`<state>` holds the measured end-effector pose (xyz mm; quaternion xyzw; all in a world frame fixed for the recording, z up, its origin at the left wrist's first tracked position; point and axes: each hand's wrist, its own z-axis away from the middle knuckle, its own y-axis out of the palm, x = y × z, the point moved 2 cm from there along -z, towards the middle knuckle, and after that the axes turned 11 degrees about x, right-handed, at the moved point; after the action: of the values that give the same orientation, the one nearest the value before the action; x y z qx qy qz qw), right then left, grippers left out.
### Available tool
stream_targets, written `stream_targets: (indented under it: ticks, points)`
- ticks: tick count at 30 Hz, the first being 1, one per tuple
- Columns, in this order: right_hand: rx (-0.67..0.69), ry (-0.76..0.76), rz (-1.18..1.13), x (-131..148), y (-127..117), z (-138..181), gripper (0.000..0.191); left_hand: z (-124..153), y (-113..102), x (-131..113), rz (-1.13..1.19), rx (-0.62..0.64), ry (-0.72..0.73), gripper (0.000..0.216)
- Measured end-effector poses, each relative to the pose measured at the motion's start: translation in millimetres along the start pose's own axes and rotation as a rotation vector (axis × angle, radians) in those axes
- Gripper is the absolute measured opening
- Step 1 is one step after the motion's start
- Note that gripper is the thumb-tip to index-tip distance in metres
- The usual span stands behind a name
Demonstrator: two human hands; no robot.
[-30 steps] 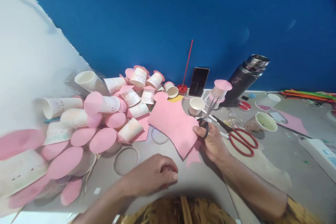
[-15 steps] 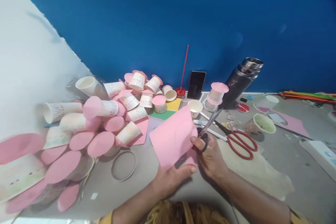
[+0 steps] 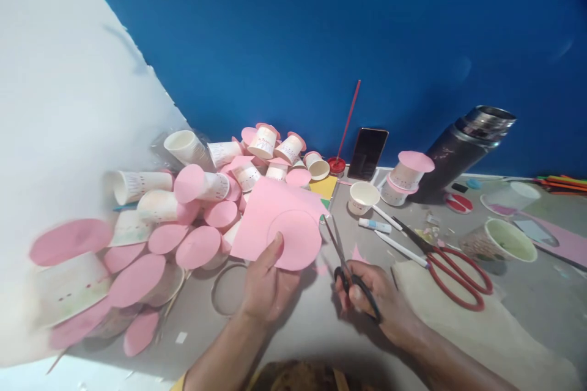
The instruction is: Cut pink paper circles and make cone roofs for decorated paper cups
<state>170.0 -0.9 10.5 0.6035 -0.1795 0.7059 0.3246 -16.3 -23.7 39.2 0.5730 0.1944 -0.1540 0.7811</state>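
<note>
My left hand (image 3: 270, 281) grips a sheet of pink paper (image 3: 257, 214), thumb on top and fingers underneath. A circle is drawn on the sheet, and its lower right side is cut round along that line. My right hand (image 3: 376, 293) holds black-handled scissors (image 3: 345, 269), fingers in the loops. Their blades point up and away, slightly parted, just right of the paper and apart from it. Pink scraps (image 3: 356, 253) lie on the table behind the scissors. Below the sheet, partly behind my left hand, lies a thin ring (image 3: 224, 299).
Many paper cups with pink discs (image 3: 197, 247) crowd the left side. A white cup (image 3: 364, 197), a phone (image 3: 367, 153), markers (image 3: 401, 248) and red-handled scissors (image 3: 463, 278) lie beyond my right hand. A dark flask (image 3: 458, 153) leans near the blue wall.
The scissors have come away from the paper, moving down. My left hand has raised and turned the sheet flat, with its rounded edge facing right. A pink scrap now lies on the table.
</note>
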Motion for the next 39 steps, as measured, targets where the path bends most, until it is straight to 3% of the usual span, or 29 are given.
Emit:
stream_targets:
  ticks: [8, 17, 25, 39]
  points:
    - [0.041, 0.044, 0.01, -11, 4, -2, 0.05, -6, -2, 1, 0.067, -0.015, 0.007, 0.054]
    - [0.026, -0.011, -0.037, -13, 12, -5, 0.07, -5, -4, 13, 0.017, 0.021, -0.032, 0.052]
    - [-0.007, -0.031, -0.1, -14, 20, -7, 0.068, -3, 10, 25, 0.009, -0.106, 0.015, 0.047]
    - [-0.024, -0.063, -0.103, -18, 20, -8, 0.067, -5, 15, 24, 0.013, -0.105, 0.055, 0.042]
